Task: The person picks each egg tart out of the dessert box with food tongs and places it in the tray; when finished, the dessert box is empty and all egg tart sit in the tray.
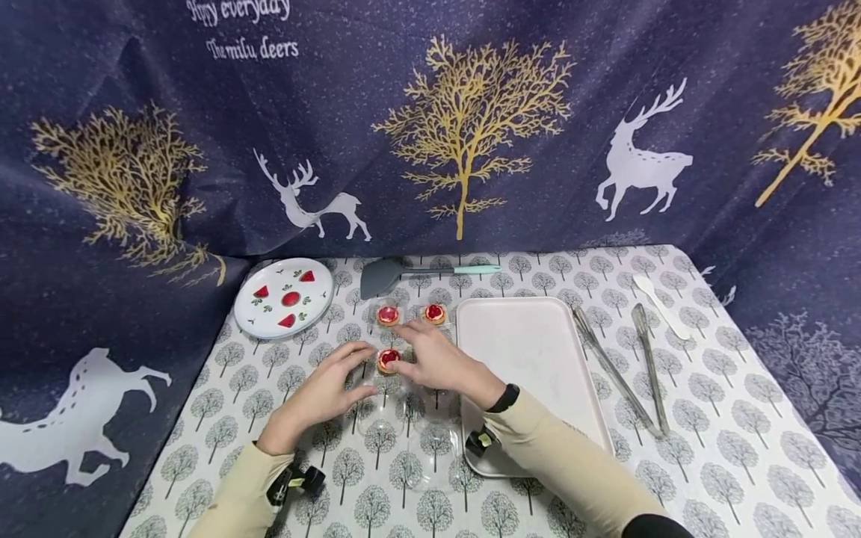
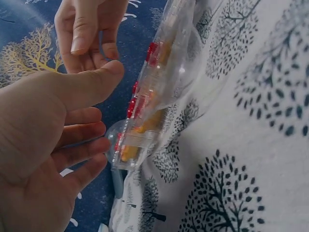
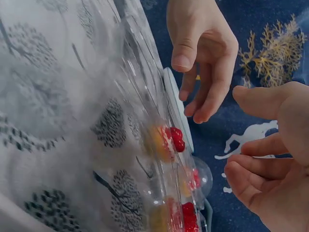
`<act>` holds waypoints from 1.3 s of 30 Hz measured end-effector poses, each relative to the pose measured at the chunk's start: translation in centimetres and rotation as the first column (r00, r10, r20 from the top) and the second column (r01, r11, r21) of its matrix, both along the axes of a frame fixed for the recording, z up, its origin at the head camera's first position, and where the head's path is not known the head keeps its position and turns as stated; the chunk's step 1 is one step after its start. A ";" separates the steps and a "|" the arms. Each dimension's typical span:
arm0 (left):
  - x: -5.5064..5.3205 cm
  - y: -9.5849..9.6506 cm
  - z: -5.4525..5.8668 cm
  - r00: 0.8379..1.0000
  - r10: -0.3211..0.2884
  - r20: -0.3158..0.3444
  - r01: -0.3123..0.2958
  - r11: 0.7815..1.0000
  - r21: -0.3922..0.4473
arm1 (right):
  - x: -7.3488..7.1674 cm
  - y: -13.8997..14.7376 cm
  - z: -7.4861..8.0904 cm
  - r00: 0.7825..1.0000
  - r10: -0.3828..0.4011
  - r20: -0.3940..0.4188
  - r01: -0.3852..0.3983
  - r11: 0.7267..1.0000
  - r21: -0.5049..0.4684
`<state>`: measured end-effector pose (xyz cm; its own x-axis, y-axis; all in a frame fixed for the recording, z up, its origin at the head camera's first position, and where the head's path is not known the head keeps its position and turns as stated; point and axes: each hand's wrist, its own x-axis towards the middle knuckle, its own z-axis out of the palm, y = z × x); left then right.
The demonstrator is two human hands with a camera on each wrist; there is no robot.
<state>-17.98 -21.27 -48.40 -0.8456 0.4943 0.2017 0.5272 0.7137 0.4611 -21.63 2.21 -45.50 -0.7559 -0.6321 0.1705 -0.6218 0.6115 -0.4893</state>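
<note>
Nearest red-topped tart (image 1: 388, 360) lies below and between left fingers (image 1: 348, 352) and right fingers (image 1: 418, 333), both relaxed and apart from their thumbs.

The head view is bright, wrist views dimmer, perhaps hazy, clear packaging (image 2: 150, 99) glinting.

Enclosed along far, left and right edges of table (image 1: 733, 390) by dark blue fabric backdrop (image 1: 350, 97). Printed with gold trees (image 1: 463, 172), white deer (image 1: 642, 158) and, above far left corner, white lettering (image 1: 252, 49). Creased beyond left edge. Covered across tabletop in white cloth (image 1: 740, 457), patterned with dark grey tree motifs (image 1: 722, 478). Lit diffusely, with soft shading in folds.
</note>
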 end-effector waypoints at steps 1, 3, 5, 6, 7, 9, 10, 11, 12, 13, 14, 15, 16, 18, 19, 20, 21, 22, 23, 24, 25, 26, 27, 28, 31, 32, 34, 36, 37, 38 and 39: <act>-0.2 0.1 -0.1 1.000 0.005 0.000 -0.005 1.000 0.000 | -0.3 0.0 0.0 1.000 -0.003 0.002 0.003 1.000 -0.011; -0.5 0.2 -0.2 1.000 0.016 0.001 -0.016 1.000 0.008 | -0.8 0.0 -0.2 1.000 -0.012 0.001 0.012 1.000 -0.024; -0.9 0.4 -0.2 1.000 0.024 -0.014 -0.023 1.000 0.010 | -1.3 0.0 -0.3 1.000 -0.025 0.014 0.025 0.999 -0.032; -1.1 0.5 -0.2 1.000 0.025 -0.019 -0.024 1.000 0.014 | -1.6 0.0 -0.5 1.000 -0.028 0.008 0.028 0.999 -0.034; -1.3 0.5 -0.2 0.999 0.028 -0.024 -0.027 1.000 0.013 | -1.8 0.1 -0.6 0.999 -0.036 0.011 0.036 0.999 -0.035; -1.7 0.6 -0.1 0.999 0.034 -0.031 -0.033 0.999 0.020 | -2.2 0.1 -0.7 0.998 -0.054 0.035 0.056 0.997 -0.044; -2.0 0.6 -0.1 0.999 0.036 -0.035 -0.035 0.999 0.025 | -2.4 0.1 -0.8 0.997 -0.061 0.040 0.063 0.997 -0.049; -2.2 0.6 -0.1 0.998 0.041 -0.039 -0.040 0.999 0.026 | -2.6 0.1 -0.8 0.997 -0.065 0.046 0.068 0.996 -0.059; -2.4 0.6 -0.1 0.998 0.046 -0.041 -0.045 0.999 0.026 | -2.8 0.2 -0.8 0.996 -0.071 0.048 0.074 0.995 -0.067; -2.7 0.5 -0.1 0.998 0.050 -0.045 -0.049 0.998 0.029 | -2.9 0.2 -0.8 0.996 -0.075 0.053 0.079 0.994 -0.076; -2.9 0.5 -0.2 0.997 0.056 -0.046 -0.054 0.998 0.032 | -3.1 0.2 -0.8 0.995 -0.078 0.057 0.083 0.993 -0.088; -3.1 0.5 -0.3 0.997 0.060 -0.049 -0.058 0.998 0.033 | -3.2 0.2 -0.8 0.995 -0.082 0.058 0.087 0.992 -0.092; -3.4 0.4 -0.4 0.997 0.064 -0.050 -0.063 0.997 0.035 | -3.4 0.2 -0.8 0.995 -0.087 0.056 0.092 0.992 -0.088; -3.8 0.4 -0.5 0.996 0.072 -0.053 -0.070 0.997 0.035 | -3.6 0.1 -0.8 0.993 -0.099 0.063 0.104 0.991 -0.082; -4.0 0.3 -0.6 0.996 0.076 -0.055 -0.074 0.997 0.037 | -3.8 0.1 -0.8 0.992 -0.104 0.065 0.109 0.991 -0.081; -4.1 0.3 -0.6 0.995 0.079 -0.059 -0.077 0.996 0.035 | -4.0 0.0 -0.8 0.992 -0.110 0.067 0.115 0.990 -0.081; -4.3 0.3 -0.7 0.995 0.081 -0.064 -0.079 0.996 0.032 | -4.2 0.0 -0.8 0.991 -0.114 0.064 0.119 0.990 -0.077; -4.5 0.3 -0.7 0.994 0.081 -0.068 -0.079 0.996 0.034 | -4.3 -0.1 -0.9 0.991 -0.116 0.064 0.121 0.989 -0.080; -4.6 0.3 -0.7 0.994 0.082 -0.072 -0.079 0.996 0.037 | -4.5 -0.1 -0.9 0.991 -0.117 0.065 0.123 0.988 -0.089; -4.8 0.4 -0.6 0.994 0.082 -0.077 -0.079 0.996 0.040 | -4.7 -0.2 -0.9 0.991 -0.117 0.068 0.123 0.987 -0.098; -4.9 0.4 -0.6 0.993 0.086 -0.076 -0.082 0.996 0.045 | -4.9 -0.3 -1.0 0.991 -0.116 0.070 0.123 0.987 -0.102; -5.1 0.4 -0.6 0.994 0.086 -0.073 -0.083 0.995 0.052 | -5.1 -0.4 -1.0 0.990 -0.117 0.079 0.125 0.986 -0.107; -5.2 0.3 -0.5 0.993 0.089 -0.072 -0.085 0.995 0.056 | -5.3 -0.4 -1.1 0.989 -0.118 0.089 0.127 0.986 -0.108; -5.3 0.3 -0.5 0.993 0.093 -0.071 -0.089 0.994 0.059 | -5.4 -0.5 -1.1 0.988 -0.119 0.102 0.130 0.985 -0.110; -5.8 0.1 -0.6 0.992 0.110 -0.063 -0.106 0.993 0.059 | -5.9 -0.8 -1.1 0.982 -0.125 0.139 0.140 0.984 -0.109; -6.0 0.1 -0.6 0.992 0.113 -0.064 -0.109 0.992 0.058 | -6.1 -0.8 -1.1 0.980 -0.130 0.151 0.147 0.983 -0.109; -6.4 0.0 -0.7 0.991 0.122 -0.063 -0.119 0.991 0.053 | -6.5 -1.0 -1.0 0.977 -0.139 0.163 0.158 0.982 -0.104; -6.8 0.0 -0.8 0.990 0.126 -0.064 -0.123 0.991 0.050 | -6.7 -1.1 -1.0 0.970 -0.157 0.184 0.177 0.980 -0.096; -7.0 0.0 -0.9 0.990 0.127 -0.063 -0.124 0.991 0.048 | -6.8 -1.1 -1.0 0.967 -0.165 0.194 0.186 0.978 -0.092; -7.2 0.1 -0.9 0.990 0.129 -0.061 -0.126 0.991 0.047 | -6.9 -1.2 -1.0 0.962 -0.172 0.210 0.195 0.977 -0.091; -7.4 0.1 -1.0 0.990 0.128 -0.059 -0.126 0.991 0.049 | -7.0 -1.3 -1.1 0.960 -0.178 0.217 0.201 0.976 -0.090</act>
